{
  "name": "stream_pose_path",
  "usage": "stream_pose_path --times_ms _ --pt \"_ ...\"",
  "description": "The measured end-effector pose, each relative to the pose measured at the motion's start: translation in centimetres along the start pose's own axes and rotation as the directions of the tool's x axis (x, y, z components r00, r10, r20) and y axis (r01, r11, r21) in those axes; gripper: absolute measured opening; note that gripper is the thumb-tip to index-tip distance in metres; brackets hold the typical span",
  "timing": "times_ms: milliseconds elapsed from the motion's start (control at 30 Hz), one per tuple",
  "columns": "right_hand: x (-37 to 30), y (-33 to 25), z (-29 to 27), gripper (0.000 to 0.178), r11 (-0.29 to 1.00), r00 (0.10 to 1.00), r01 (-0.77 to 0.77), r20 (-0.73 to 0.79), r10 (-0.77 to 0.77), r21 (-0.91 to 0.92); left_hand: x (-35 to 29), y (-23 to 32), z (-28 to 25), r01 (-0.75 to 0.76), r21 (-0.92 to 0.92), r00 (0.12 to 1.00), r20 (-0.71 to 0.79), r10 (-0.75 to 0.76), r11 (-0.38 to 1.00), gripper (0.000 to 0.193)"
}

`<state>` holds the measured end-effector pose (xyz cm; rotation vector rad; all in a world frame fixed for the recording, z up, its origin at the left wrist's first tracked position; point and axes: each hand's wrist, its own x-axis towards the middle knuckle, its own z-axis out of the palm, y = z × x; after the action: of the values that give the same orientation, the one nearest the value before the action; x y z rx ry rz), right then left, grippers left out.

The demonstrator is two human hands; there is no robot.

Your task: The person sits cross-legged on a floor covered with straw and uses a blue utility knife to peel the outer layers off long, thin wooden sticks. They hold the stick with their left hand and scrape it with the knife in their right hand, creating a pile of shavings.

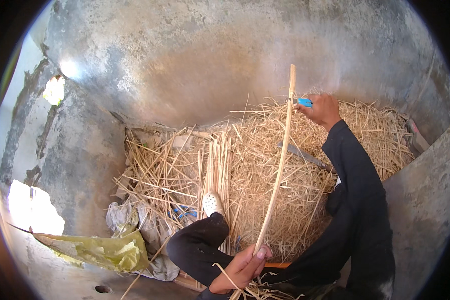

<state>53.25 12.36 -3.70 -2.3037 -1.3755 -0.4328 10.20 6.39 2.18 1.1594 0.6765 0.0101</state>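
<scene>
A long, pale bamboo strip (pixel 279 177) runs upward from my lap toward the back wall, bending slightly. My left hand (pixel 247 267) is closed round its lower end, near the bottom of the view. Farther off, my right hand (pixel 324 110) grips a small blue-handled knife (pixel 304 102). The knife's dark front end meets the strip a little below its far tip; my fingers partly hide the tool. Thin curled shavings (pixel 255 290) lie under and beside my left hand.
Straw-like bamboo shavings (pixel 255 150) cover the floor, with a long-bladed knife (pixel 307 157) lying on them. Several split strips (pixel 216 162) lie beyond my white clog (pixel 212 204). Yellowish plastic sheeting (pixel 102 252) hangs at left. Concrete walls (pixel 185 60) enclose the space.
</scene>
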Motion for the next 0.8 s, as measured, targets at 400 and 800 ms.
stream_pose_path --times_ms 400,800 --pt "-1.3 13.7 4.0 0.088 0.864 0.825 -0.45 -0.266 0.499 0.225 -2.8 -3.7 -1.9 0.118 0.053 0.993 0.025 -0.119 0.992 0.033" --pt "-8.0 -8.8 -4.1 0.077 0.853 0.917 0.214 0.203 -0.343 0.475 5.3 1.1 -2.6 -0.208 0.008 0.96 -0.191 0.206 0.978 0.045"
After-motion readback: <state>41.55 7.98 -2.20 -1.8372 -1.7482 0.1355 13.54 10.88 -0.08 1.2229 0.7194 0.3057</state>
